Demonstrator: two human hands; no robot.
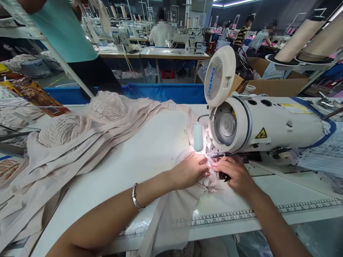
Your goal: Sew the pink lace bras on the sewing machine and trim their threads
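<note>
Head view: my left hand (190,170) and right hand (233,174) press flat, fingers spread, on the beige lace garment piece (206,184) under the sewing machine (257,123) needle at centre frame. I judge I'm mid-seam; next I must feed evenly. Bare table (150,150) lies left; the stack of lace pieces (80,132) fills the far left.

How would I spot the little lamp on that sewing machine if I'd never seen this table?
Find the big white sewing machine on the right of the table. At its left end, above the left hand, a small pale capsule-shaped lamp hangs on a thin bent stalk. Unlike the round disc above it, it is small and casts a glare onto the fabric.
</note>
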